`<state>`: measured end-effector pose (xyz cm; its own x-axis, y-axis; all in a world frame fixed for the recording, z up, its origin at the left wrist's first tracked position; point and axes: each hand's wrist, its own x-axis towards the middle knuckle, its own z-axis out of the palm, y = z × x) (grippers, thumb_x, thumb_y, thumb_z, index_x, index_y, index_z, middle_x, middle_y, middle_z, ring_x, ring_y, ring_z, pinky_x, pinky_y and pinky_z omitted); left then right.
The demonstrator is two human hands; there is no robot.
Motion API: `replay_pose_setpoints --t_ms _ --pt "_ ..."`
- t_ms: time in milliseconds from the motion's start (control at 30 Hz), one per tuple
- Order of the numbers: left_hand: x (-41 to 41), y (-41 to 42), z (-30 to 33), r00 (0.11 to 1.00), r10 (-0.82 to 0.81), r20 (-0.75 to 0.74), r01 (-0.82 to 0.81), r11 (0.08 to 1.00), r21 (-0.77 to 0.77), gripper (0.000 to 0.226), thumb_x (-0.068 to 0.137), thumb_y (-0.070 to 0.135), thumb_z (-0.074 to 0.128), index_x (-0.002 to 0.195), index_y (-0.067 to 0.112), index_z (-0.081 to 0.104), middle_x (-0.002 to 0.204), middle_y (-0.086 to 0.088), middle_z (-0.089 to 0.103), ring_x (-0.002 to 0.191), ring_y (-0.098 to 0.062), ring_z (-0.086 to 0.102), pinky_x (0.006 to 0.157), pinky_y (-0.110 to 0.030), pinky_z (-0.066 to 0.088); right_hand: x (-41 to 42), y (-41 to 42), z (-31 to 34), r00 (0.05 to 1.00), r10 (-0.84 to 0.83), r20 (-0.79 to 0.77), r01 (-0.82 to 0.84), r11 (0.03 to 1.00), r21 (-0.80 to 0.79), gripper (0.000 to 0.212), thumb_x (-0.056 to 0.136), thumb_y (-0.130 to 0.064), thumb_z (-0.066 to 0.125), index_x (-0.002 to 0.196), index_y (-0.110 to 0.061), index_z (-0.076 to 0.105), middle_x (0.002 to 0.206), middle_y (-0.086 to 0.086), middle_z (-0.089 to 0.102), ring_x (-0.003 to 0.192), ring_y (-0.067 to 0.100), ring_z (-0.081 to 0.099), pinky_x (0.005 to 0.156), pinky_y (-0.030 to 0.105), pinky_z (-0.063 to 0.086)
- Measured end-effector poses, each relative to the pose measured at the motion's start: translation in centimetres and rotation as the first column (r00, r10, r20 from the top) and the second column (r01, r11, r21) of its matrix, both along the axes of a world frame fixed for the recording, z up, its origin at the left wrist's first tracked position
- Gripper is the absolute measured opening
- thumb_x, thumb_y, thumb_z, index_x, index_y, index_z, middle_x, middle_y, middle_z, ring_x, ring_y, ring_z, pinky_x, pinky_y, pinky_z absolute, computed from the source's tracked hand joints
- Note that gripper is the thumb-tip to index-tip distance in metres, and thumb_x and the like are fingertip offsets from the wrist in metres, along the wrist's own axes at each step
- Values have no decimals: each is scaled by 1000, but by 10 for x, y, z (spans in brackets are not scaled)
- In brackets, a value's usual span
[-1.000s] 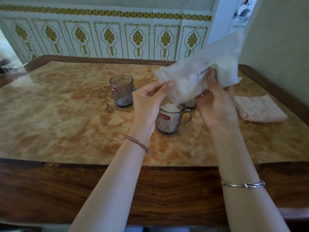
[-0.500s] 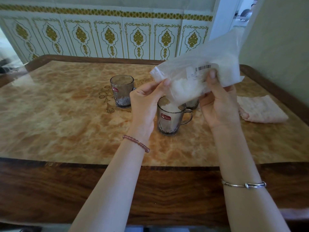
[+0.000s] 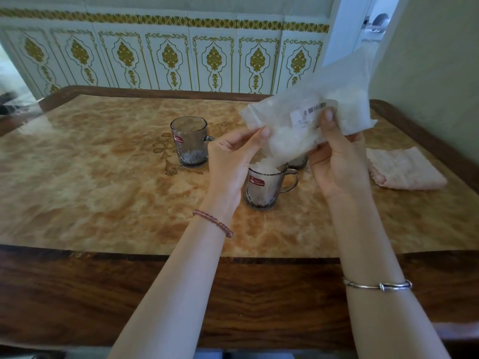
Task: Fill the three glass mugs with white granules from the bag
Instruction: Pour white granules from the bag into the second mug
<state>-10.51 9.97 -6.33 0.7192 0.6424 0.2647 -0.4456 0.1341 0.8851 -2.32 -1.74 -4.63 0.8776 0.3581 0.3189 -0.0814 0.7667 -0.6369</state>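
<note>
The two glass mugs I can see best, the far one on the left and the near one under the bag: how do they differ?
The far mug has only a thin layer of white granules at its bottom; the near mug is heaped to the rim. The far mug stands alone, while the bag is tipped over the near mug, between the left hand and right hand. Both are smoky glass, upright, with red labels and handles pointing right.
</note>
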Motion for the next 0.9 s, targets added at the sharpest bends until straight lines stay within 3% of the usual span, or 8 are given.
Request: replay_pose_setpoints --t_ms 200,367,567,733,833,900 --pt "-1 4 2 999 28 40 -26 999 -42 6 80 3 72 86 4 74 75 -1 73 75 -11 67 67 -16 52 1 -1 0 1000 6 -20 -6 1000 10 42 71 -8 69 112 -10 61 104 4 72 104 18 67 97 44 51" --pt "1 -2 -2 1000 9 -7 -8 998 56 16 80 6 74 94 -1 73 89 -10 74 84 -14 70 74 -23 56 -3 2 -1 1000 17 -9 -17 999 -30 37 73 -11 68 109 -10 62 102 3 72 102 19 68 93 45 54" --pt "1 3 0 1000 22 9 -22 1000 17 18 80 4 73 97 -4 72 82 -4 74 78 -9 70 68 -16 53 1 -2 -2 998 -19 -53 19 1000 -7 19 90 -3 57 107 -11 63 99 3 73 96 17 70 77 38 58" --pt "2 3 -1 1000 -29 -6 29 997 76 21 83 7 71 103 0 71 96 -9 74 87 -12 71 73 -18 53 3 -2 -4 992 -25 -123 29 999 25 21 91 -4 58 109 -12 63 104 5 73 99 20 70 75 38 57" --pt "2 3 0 998 -59 -12 60 994 88 30 84 10 70 113 3 68 103 -4 74 96 -11 70 77 -19 54 3 -2 -5 982 -21 -190 33 998 62 27 92 -7 57 119 -9 59 105 7 72 93 18 71 69 36 58" --pt "2 4 0 997 -58 -44 62 993 102 23 86 13 68 109 8 70 99 6 75 95 -4 69 78 -16 52 3 -3 -3 968 -14 -250 46 992 120 27 92 -8 57 120 -8 59 102 7 73 91 18 72 68 35 58"
